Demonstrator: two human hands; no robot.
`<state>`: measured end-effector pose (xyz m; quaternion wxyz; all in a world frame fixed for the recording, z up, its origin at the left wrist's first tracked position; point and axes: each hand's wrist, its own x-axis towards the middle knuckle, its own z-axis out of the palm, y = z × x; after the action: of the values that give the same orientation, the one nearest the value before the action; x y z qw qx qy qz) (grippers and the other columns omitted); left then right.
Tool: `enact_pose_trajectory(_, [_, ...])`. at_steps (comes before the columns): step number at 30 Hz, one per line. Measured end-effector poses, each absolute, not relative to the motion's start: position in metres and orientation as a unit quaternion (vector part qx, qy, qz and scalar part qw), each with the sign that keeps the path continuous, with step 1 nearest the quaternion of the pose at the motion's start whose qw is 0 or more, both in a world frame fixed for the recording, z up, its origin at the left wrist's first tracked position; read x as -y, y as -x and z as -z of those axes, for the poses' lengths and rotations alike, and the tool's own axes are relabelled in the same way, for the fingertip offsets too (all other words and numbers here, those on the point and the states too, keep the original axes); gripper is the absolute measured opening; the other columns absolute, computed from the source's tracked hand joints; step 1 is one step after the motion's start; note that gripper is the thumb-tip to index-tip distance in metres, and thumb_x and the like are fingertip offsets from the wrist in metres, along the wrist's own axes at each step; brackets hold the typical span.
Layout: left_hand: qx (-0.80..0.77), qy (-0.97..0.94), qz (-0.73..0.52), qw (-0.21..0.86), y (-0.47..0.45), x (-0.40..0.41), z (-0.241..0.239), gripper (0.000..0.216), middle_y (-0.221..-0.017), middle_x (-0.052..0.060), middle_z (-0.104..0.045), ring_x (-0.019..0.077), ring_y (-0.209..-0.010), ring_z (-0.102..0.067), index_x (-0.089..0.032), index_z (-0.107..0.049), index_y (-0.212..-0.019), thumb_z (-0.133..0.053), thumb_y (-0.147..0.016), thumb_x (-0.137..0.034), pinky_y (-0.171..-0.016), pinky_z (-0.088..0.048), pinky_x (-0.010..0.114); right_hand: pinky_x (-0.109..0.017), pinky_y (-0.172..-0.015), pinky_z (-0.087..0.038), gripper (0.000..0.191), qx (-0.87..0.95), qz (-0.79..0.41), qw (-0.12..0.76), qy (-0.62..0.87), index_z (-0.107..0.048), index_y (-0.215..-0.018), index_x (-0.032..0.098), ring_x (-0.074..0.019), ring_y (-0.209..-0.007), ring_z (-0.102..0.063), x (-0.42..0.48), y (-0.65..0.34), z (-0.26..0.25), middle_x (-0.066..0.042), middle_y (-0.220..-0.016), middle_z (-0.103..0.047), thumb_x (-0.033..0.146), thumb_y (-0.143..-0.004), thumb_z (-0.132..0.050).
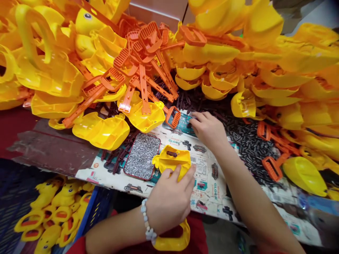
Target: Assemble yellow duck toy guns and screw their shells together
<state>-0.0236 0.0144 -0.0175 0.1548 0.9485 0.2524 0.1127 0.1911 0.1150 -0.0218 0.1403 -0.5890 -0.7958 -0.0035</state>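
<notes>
My left hand [172, 192], with a beaded bracelet at the wrist, holds a yellow duck-shaped shell half [172, 160], its hollow side up. A small dark brown part [172, 153] lies inside the shell. Below the wrist a yellow loop handle [173, 240] shows. My right hand [209, 130] is at the far edge of the printed cardboard, fingers bent and drawn together; what they hold, if anything, is hidden. Left of the shell lies a shallow tray [127, 165] full of small silver screws [144, 155]. An orange slotted piece [173, 117] lies just left of my right fingers.
Orange slotted pieces [148, 53] are heaped at the back, among stacked yellow shell halves [212, 56]. Dark small cylindrical parts [249, 144] spread on the right. Dark brown parts [118, 155] lie left of the tray. A blue crate [88, 215] at lower left holds assembled yellow ducks [65, 194].
</notes>
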Motion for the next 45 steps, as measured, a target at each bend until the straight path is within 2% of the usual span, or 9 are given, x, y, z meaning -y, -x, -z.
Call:
enact_pose_trajectory(4, [-0.252,-0.949,-0.107,0.156,0.024,-0.014,0.016,0.043,-0.146,0.008,-0.040,0.0313,-0.116,-0.050,-0.011,-0.050,-0.125,-0.046,-0.087,-0.032,-0.084,-0.040,0.041,-0.027,-0.069,-0.046,0.006,0.762,-0.048,0.310,0.567,-0.049,-0.092,0.014,-0.0169,-0.081,-0.051,-0.076,-0.173,0.002,-0.008,-0.094,-0.050,0.018,-0.092,-0.044])
enact_pose_trajectory(7, [-0.259,-0.947,-0.109,0.155,0.024,-0.015,0.015,0.044,-0.143,0.009,-0.044,0.0311,-0.116,-0.050,-0.011,-0.050,-0.125,-0.046,-0.087,-0.031,-0.084,-0.040,0.041,-0.018,-0.059,-0.048,0.007,0.748,-0.144,0.359,0.540,-0.042,-0.096,0.016,-0.0111,-0.072,-0.052,-0.043,-0.157,-0.005,-0.003,-0.088,-0.047,0.014,-0.090,-0.040])
enact_pose_trajectory(13, [-0.257,-0.946,-0.105,0.165,0.022,-0.015,0.014,0.042,-0.124,0.011,-0.058,0.0310,-0.113,-0.050,-0.009,-0.051,-0.123,-0.046,-0.087,-0.030,-0.083,-0.039,0.041,-0.020,-0.069,-0.046,0.011,0.771,-0.191,0.347,0.499,-0.049,-0.095,0.016,-0.0109,-0.076,-0.054,-0.035,-0.149,0.003,-0.001,-0.086,-0.053,0.010,-0.087,-0.044])
enact_pose_trajectory(26, [-0.261,-0.941,-0.081,0.201,0.022,-0.017,0.009,0.043,-0.119,0.011,-0.059,0.0289,-0.106,-0.054,-0.012,-0.051,-0.122,-0.051,-0.085,-0.033,-0.081,-0.043,0.040,-0.028,-0.070,-0.044,0.020,0.826,-0.187,0.247,0.470,-0.054,-0.088,0.013,-0.0176,-0.081,-0.051,-0.042,-0.146,-0.005,-0.007,-0.087,-0.055,0.010,-0.092,-0.035])
enact_pose_trajectory(31, [-0.203,-0.932,-0.230,0.192,0.044,-0.028,0.005,0.034,-0.101,0.005,-0.068,0.0177,-0.093,-0.062,-0.018,-0.058,-0.107,-0.045,-0.090,-0.045,-0.075,-0.048,0.031,-0.030,-0.068,-0.046,0.021,0.830,-0.132,0.279,0.465,-0.053,-0.094,0.014,-0.0205,-0.084,-0.049,-0.037,-0.143,0.000,-0.008,-0.091,-0.052,0.009,-0.092,-0.033])
enact_pose_trajectory(35, [-0.445,-0.852,-0.272,0.048,0.081,-0.093,-0.024,0.027,-0.098,0.004,-0.071,0.0152,-0.095,-0.064,-0.021,-0.062,-0.101,-0.037,-0.094,-0.029,-0.088,-0.048,0.030,-0.030,-0.068,-0.049,0.018,0.823,-0.112,0.305,0.466,-0.052,-0.101,0.016,-0.0203,-0.089,-0.050,-0.032,-0.146,-0.002,-0.009,-0.099,-0.049,0.017,-0.095,-0.035])
enact_pose_trajectory(39, [-0.582,-0.782,-0.222,-0.005,0.112,-0.185,-0.054,0.031,-0.123,0.019,-0.059,0.0326,-0.116,-0.053,-0.010,-0.057,-0.113,-0.043,-0.087,-0.022,-0.097,-0.040,0.050,-0.031,-0.073,-0.051,0.018,0.818,-0.095,0.322,0.468,-0.051,-0.105,0.018,-0.0199,-0.096,-0.052,-0.027,-0.150,-0.004,-0.009,-0.106,-0.048,0.021,-0.097,-0.035])
enact_pose_trajectory(41, [-0.617,-0.766,-0.180,0.006,0.122,-0.216,-0.060,0.030,-0.110,0.021,-0.065,0.0361,-0.107,-0.058,-0.008,-0.059,-0.107,-0.051,-0.081,-0.021,-0.091,-0.042,0.050,-0.031,-0.074,-0.052,0.019,0.815,-0.085,0.326,0.472,-0.050,-0.106,0.018,-0.0196,-0.097,-0.052,-0.026,-0.152,-0.004,-0.009,-0.107,-0.048,0.021,-0.097,-0.034])
enact_pose_trajectory(45, [-0.636,-0.759,-0.130,0.053,0.136,-0.236,-0.061,0.036,-0.089,0.011,-0.072,0.0285,-0.089,-0.066,-0.012,-0.057,-0.111,-0.057,-0.076,-0.023,-0.079,-0.049,0.037,-0.030,-0.074,-0.052,0.020,0.811,-0.065,0.337,0.473,-0.050,-0.108,0.019,-0.0194,-0.098,-0.053,-0.026,-0.155,-0.002,-0.008,-0.108,-0.049,0.022,-0.097,-0.033])
